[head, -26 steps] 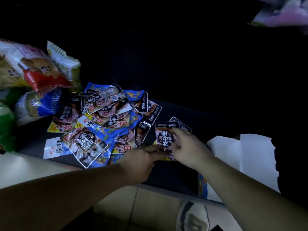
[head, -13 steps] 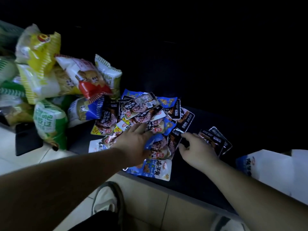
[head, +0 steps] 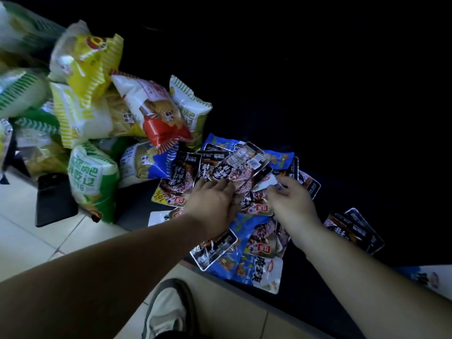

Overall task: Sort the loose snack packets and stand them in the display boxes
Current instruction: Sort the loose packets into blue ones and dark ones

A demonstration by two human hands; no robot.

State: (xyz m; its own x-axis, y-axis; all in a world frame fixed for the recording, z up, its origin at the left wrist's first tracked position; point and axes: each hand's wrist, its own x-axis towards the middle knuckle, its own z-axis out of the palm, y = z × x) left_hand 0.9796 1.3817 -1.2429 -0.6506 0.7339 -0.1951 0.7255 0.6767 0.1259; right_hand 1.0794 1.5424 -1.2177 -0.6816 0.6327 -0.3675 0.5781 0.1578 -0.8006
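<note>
Snack packets (head: 234, 172) are pressed flat by the left hand (head: 210, 204); right hand (head: 291, 199) pinches 1, best lifted singly beside the chip bags (head: 102, 113).

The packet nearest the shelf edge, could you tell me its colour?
Blue and white packet, head view.

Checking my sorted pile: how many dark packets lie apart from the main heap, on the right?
2: one dark packet just right of the right forearm, the other overlapping it farther right. More may hide underneath.
</note>
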